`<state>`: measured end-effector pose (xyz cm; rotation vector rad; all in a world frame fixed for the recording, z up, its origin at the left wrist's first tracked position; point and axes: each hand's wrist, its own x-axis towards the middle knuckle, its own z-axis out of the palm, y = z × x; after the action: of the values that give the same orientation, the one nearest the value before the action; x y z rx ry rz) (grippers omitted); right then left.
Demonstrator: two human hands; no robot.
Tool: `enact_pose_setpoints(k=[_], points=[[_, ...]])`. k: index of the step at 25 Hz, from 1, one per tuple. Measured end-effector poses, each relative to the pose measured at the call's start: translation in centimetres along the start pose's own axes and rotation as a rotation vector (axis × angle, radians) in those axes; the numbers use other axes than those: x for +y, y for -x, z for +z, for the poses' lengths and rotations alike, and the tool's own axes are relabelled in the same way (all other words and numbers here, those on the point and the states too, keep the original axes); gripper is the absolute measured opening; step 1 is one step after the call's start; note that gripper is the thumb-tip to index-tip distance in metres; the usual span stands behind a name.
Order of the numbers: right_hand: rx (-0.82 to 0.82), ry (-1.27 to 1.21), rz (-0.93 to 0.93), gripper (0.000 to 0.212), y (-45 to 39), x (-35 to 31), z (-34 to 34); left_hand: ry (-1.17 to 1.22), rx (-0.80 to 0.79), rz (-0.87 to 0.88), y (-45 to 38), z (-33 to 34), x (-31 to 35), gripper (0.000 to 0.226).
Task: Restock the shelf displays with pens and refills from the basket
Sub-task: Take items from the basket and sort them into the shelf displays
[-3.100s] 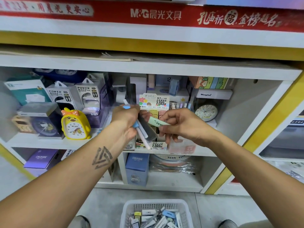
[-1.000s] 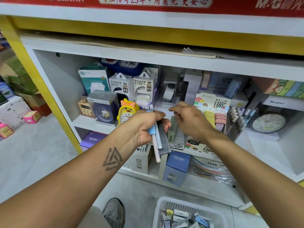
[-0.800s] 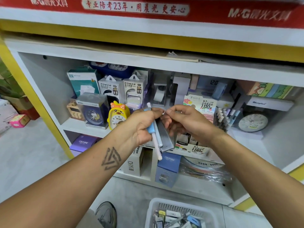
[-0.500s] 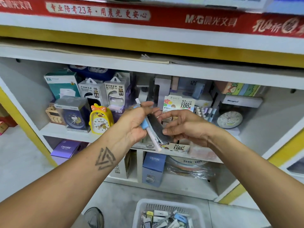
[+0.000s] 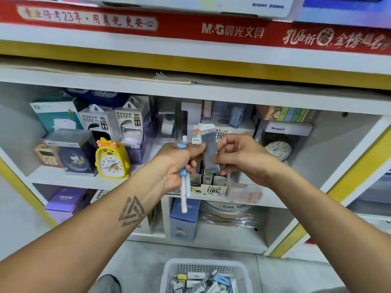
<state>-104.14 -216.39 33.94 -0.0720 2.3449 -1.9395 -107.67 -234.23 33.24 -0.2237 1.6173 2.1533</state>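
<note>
refill pack (image 5: 209, 149) pinched upright by right hand (image 5: 243, 157) fingers; left hand (image 5: 175, 163) grips pens (image 5: 183, 191).

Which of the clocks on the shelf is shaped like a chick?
The yellow clock left of the left hand: it has a beak and an orange bow, whereas the round white clock on the right is plain.

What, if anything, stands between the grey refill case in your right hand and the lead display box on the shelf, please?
Nothing visible does: the right hand holds the grey refill case directly in front of the lead display box.
</note>
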Motion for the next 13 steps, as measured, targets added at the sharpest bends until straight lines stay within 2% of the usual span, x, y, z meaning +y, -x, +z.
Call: enact_pose_setpoints(k=[3, 6, 8, 10, 13], points=[[0.001, -0.003, -0.021, 0.013, 0.2, -0.2, -0.1, 0.028, -0.032, 0.029, 0.0, 0.6, -0.3, 0.016], [0.106, -0.206, -0.047, 0.018, -0.3, -0.3, -1.5, 0.124, -0.232, -0.105, 0.5, 0.8, -0.2, 0.013], [0.037, -0.322, -0.05, 0.026, -0.4, -0.2, -1.8, 0.123, -0.332, -0.192, 0.9, 1.0, -0.4, 0.015], [0.02, -0.325, -0.075, 0.02, -0.4, 0.0, -1.6, 0.06, -0.316, -0.239, 0.9, 1.2, -0.5, 0.018], [0.205, -0.105, -0.099, 0.008, -0.4, -0.1, -1.8, -0.031, -0.149, -0.211, 0.4, 0.6, 0.0, 0.01]])
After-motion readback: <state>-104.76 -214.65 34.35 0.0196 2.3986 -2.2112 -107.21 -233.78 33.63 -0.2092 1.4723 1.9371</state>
